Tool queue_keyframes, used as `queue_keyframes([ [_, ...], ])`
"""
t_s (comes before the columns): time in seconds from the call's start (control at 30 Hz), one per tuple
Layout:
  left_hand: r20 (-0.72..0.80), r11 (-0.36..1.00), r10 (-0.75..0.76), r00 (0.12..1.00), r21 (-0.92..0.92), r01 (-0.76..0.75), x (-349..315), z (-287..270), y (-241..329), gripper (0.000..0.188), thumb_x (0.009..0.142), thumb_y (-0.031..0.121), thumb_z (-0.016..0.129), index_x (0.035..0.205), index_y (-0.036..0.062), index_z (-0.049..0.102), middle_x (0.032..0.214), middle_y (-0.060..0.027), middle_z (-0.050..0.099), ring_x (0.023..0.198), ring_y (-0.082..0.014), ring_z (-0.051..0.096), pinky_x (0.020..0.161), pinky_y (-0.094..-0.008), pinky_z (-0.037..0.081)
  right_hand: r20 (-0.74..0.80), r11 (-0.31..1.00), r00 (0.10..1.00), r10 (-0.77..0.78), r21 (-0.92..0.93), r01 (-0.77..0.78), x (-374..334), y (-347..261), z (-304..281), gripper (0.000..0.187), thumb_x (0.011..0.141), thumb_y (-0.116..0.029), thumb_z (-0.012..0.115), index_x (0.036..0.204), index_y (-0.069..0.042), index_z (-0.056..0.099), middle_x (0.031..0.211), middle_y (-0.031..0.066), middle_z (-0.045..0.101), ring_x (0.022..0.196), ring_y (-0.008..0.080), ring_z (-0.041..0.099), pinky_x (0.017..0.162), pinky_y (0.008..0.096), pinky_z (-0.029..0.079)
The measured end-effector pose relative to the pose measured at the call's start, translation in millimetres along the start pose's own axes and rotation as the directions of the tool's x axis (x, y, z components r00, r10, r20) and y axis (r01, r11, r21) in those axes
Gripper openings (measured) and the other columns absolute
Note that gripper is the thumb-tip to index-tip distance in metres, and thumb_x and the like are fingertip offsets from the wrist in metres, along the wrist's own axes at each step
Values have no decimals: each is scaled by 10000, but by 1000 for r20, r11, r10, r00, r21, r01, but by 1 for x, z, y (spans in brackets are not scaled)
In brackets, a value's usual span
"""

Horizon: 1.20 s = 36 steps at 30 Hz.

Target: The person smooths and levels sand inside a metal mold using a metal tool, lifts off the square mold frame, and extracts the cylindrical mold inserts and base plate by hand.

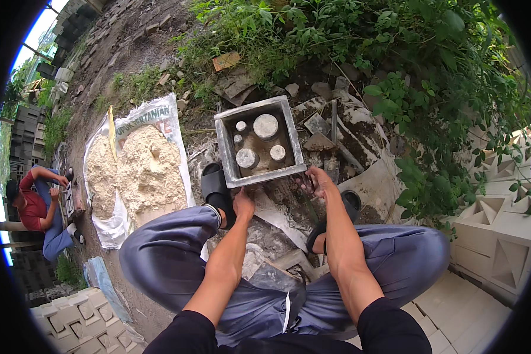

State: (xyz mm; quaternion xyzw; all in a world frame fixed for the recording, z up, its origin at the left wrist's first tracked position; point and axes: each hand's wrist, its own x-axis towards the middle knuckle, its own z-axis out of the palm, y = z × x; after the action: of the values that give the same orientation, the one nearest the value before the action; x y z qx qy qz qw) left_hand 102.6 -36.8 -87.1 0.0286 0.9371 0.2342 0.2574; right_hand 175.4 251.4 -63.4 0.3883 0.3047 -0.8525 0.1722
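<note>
A grey square mould (296,140) with raised walls is between my feet, tilted slightly in view. Several round, pale-topped cylinders of different sizes stand inside it, the widest cylinder (265,126) toward the far side. My left hand (243,205) is closed at the mould's near wall, left of its middle, with the fingertips partly hidden under the edge. At the near right corner, my right hand (318,182) grips the mould with bent fingers, some of them in shadow.
Left of the mould, a pile of pale sandy powder (150,171) lies on a white sack (172,109). Right of it are a trowel (320,143) and crumpled sheeting (374,194). Patterned blocks (495,236) stand at right. A person in red (32,203) works far left. Plants (360,35) grow behind.
</note>
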Motion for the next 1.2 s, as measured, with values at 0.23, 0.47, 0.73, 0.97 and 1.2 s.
queue_keyframes([
  [0.23, -152, 979, 200, 968, 73, -191, -4, 14, -27, 489, 789, 266, 589, 1192, 8, 487, 1222, -201, 517, 1105, -382, 509, 892, -457, 437, -111, 981, 993, 40, 196, -17, 0, -8, 28, 390, 832, -393, 432, 991, -49, 519, 750, 91, 541, 550, 198, 519, 402, 284, 397],
  [0.47, -174, 962, 154, 973, 249, -108, -15, 8, 14, 490, 809, 324, 599, 1185, 34, 479, 1091, -144, 531, 1034, -327, 536, 811, -450, 458, -107, 991, 987, 120, 65, -113, 6, -16, 17, 570, 832, -642, 508, 953, -86, 528, 735, 32, 526, 520, 168, 473, 395, 269, 371],
  [0.73, -137, 957, 165, 977, 263, -125, -2, -1, -17, 219, 813, 132, 535, 1015, 52, 556, 960, -156, 606, 909, -353, 605, 758, -457, 476, -127, 978, 976, 175, 133, -158, 4, -20, 26, 432, 849, -520, 566, 879, -89, 562, 694, 41, 563, 473, 152, 461, 373, 252, 370],
  [0.97, -246, 949, -311, 918, -27, 314, -8, -27, -6, 313, 738, 179, 645, 1002, 48, 541, 934, -212, 626, 853, -405, 625, 714, -495, 487, -139, 985, 978, 156, 92, -144, 3, -36, 33, 411, 911, -466, 460, 912, -69, 565, 689, 70, 572, 442, 126, 431, 359, 250, 340],
  [1.2, -302, 882, 249, 920, 463, -87, 11, -30, -12, 504, 676, 333, 714, 1045, 55, 513, 1112, -120, 492, 1060, -289, 479, 813, -393, 406, -179, 992, 976, 121, 47, -114, 6, -55, 28, 454, 978, -477, 315, 970, -71, 519, 665, 93, 552, 420, 118, 410, 339, 238, 333],
])
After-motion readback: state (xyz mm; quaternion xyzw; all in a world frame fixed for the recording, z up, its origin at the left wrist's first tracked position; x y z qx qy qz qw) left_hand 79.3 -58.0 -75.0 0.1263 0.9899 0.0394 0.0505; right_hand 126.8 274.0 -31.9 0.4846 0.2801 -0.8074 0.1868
